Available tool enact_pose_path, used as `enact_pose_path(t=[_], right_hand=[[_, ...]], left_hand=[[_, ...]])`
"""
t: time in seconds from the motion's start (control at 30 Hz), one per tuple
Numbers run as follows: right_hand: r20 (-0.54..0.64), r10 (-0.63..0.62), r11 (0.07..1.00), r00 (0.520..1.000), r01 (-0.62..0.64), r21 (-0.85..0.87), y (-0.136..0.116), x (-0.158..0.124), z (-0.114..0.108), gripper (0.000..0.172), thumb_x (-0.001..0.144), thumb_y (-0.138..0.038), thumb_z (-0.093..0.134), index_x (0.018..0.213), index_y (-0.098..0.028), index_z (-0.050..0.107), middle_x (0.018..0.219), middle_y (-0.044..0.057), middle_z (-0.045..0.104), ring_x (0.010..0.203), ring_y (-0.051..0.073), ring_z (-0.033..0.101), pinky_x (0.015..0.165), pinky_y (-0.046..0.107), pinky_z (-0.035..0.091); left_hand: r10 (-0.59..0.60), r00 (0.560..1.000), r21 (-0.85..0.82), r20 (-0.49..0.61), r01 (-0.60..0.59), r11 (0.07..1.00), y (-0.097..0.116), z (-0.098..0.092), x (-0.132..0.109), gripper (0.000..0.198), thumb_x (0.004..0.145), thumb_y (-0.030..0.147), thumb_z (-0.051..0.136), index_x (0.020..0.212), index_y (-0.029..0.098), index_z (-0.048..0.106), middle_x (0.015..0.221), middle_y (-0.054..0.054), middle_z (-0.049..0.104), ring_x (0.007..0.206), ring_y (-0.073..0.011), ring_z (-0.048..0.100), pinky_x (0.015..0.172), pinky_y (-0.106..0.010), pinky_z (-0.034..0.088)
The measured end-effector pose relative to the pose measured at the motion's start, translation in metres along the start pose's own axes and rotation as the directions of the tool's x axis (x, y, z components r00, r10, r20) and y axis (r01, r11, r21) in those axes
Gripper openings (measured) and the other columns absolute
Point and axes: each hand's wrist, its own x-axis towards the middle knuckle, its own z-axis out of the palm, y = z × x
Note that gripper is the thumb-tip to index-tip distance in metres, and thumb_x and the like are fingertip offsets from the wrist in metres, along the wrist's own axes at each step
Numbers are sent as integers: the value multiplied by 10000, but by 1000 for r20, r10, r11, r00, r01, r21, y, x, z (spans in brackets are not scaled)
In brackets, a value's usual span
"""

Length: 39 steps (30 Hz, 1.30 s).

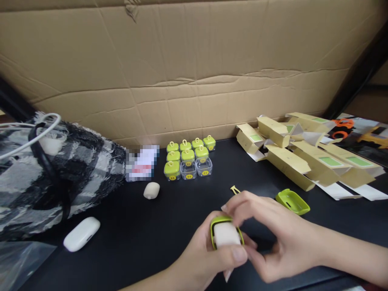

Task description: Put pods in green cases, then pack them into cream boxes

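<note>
Low in the middle, my left hand (201, 258) is wrapped round a lime-green lid (221, 218), its thumb across the front. A rounded whitish block (226, 234) sits inside the green rim. My right hand (275, 230) grips the rim's right side, fingers above and thumb below, the contact partly covered by the fingers. Just beyond it lies a thin yellow-green strap piece (234, 189). An open lime-green shell (292, 202) rests behind my right wrist.
Clear little boxes stand in rows, several with green lids (172, 167) and two lidless (188, 170). Yellow opened cartons (286, 165) pile up at right. A cream case (151, 190), a white earbud case (81, 234) and a checked fabric bundle (85, 161) lie left. Cardboard (182, 60) walls the back.
</note>
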Motion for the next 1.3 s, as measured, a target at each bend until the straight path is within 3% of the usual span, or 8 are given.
enact_pose_path(t=[0.17, 0.33, 0.43, 0.6, 0.77, 0.9, 1.03, 1.3], right_hand=[[77, 75, 991, 994, -83, 103, 0, -3, -5, 800, 577, -94, 688, 1283, -267, 354, 1204, 64, 597, 1116, 243, 615, 915, 334, 516], [246, 230, 905, 942, -300, 302, -1, -7, 0, 533, 693, -161, 778, 1098, -282, 454, 1396, 66, 504, 1272, 229, 520, 905, 309, 534], [111, 200, 910, 973, -227, 348, 5, 13, -3, 491, 704, -113, 730, 1077, -277, 456, 1270, 50, 567, 1192, 205, 572, 898, 303, 532], [-29, 124, 988, 992, -121, 94, 43, 84, -16, 498, 781, -194, 645, 1233, -234, 440, 1111, 58, 606, 928, 178, 633, 831, 333, 538], [83, 82, 991, 993, -72, -116, 74, 131, -9, 335, 797, -296, 708, 1079, -173, 575, 1009, 51, 649, 856, 192, 628, 802, 392, 525], [191, 46, 974, 980, -1, -228, 73, 136, -2, 274, 890, -337, 647, 1087, -148, 614, 1052, 59, 653, 942, 212, 637, 841, 431, 516], [179, 38, 954, 983, 17, -301, 70, 135, -3, 295, 900, -329, 638, 1135, -155, 603, 1139, 77, 635, 1037, 236, 613, 901, 464, 492], [270, 58, 923, 961, 52, -381, 73, 137, -1, 273, 919, -333, 618, 1123, -152, 609, 1110, 70, 646, 1016, 227, 627, 886, 455, 507]], left_hand=[[17, 989, -145, 146, 5, 989, -5, -5, 2, 561, 679, 488, 801, 1057, 187, 517, 888, -78, 746, 485, -53, 539, 412, -145, 378], [25, 975, -268, 221, 37, 963, -13, -11, 5, 488, 795, 595, 647, 1046, 190, 545, 873, -72, 750, 531, -83, 607, 477, -168, 459], [36, 960, -331, 279, 60, 942, -15, -15, 8, 595, 720, 698, 637, 998, 173, 611, 795, -45, 722, 629, -125, 644, 531, -201, 486], [-108, 974, -269, 201, 161, 950, -10, -20, 10, 463, 730, 585, 650, 977, 198, 588, 921, -93, 752, 589, -126, 627, 562, -246, 396], [-152, 973, -172, 172, 182, 968, -8, -21, 13, 478, 618, 523, 727, 926, 203, 550, 771, -56, 751, 525, -114, 600, 594, -261, 331], [-163, 977, -136, 141, 182, 974, -8, -20, 15, 479, 583, 524, 728, 896, 203, 560, 721, -48, 746, 492, -111, 583, 598, -268, 322], [-175, 978, -118, 116, 188, 975, -8, -18, 15, 488, 540, 521, 737, 873, 209, 565, 695, -42, 740, 470, -110, 572, 588, -268, 319], [-169, 979, -98, 115, 181, 979, -5, -17, 13, 484, 546, 506, 728, 884, 209, 550, 700, -40, 737, 469, -103, 569, 573, -256, 320]])
